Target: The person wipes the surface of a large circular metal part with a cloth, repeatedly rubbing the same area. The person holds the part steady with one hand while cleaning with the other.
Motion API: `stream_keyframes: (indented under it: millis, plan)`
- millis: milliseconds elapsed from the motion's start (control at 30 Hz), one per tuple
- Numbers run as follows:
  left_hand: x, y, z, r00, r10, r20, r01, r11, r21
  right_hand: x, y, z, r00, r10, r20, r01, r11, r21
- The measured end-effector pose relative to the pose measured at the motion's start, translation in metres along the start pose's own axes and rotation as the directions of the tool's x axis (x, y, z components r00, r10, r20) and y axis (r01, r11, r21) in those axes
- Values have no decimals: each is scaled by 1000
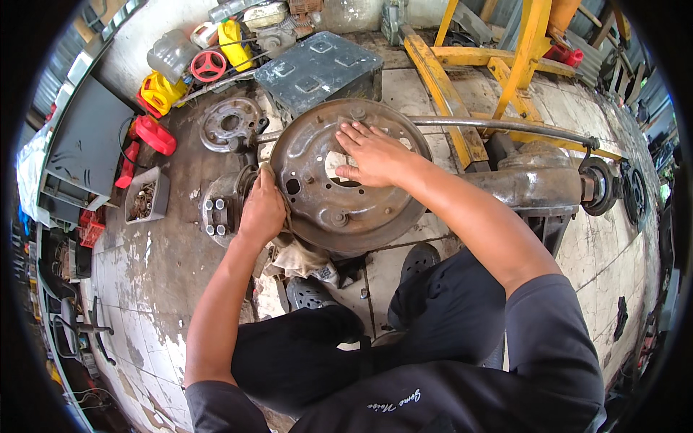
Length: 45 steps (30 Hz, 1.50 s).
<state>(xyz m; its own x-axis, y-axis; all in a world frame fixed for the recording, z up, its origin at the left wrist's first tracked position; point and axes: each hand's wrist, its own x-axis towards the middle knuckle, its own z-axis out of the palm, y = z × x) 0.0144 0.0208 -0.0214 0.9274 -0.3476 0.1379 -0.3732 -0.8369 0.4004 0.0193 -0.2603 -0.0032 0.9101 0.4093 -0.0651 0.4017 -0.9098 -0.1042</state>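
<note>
Workshop floor (151, 303), pale tiles, worn and stained, parts standing and lying all round. Round metal plate (317, 209) in front of the seated person, above the knees, face toward the wearer; brown, oily-looking, with a large central opening and several smaller holes. Left hand (263, 209) closed on the plate's left edge, fingers bent at the rim; thumb placement not clear. Right hand (379, 159) open, laid on the upper face beside the central opening, fingers extended toward upper left.

Bolted hub (216, 216) just left of the left hand. Heavy metal housing (520, 184) to the right, beyond the right forearm. Long metal rod (505, 128) runs behind the plate and out to the right. Crumpled cloth (299, 260) below the plate, near one clog (310, 293).

Farther back: dark lidded box (317, 68); yellow metal frame (440, 97) to its right; smaller metal disc (242, 130) to its left. Red jug (155, 135) and grey tub (160, 191) of small parts at far left.
</note>
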Motion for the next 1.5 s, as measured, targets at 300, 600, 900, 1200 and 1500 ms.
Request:
stream_keyframes:
  millis: [300,600,900,1200,1500]
  plan:
    - [-2,8,-3,1000,-1,-12,1,1000,25,-2,-3,-2,1000,8,-2,-8,1000,7]
    - [-1,18,-11,988,-116,97,117,993,-2,0,-3,0,1000,20,-10,-21,1000,-15]
    - [-2,13,-9,992,-96,78,95,995,9,1,-1,2,1000,12,-25,-12,1000,3]
    - [-2,2,0,1000,-20,3,20,1000,23,1,-3,-2,1000,21,1,-21,1000,-11]
    - [-1,15,-11,988,-117,104,117,993,7,2,-3,-4,999,35,20,-34,999,-26]
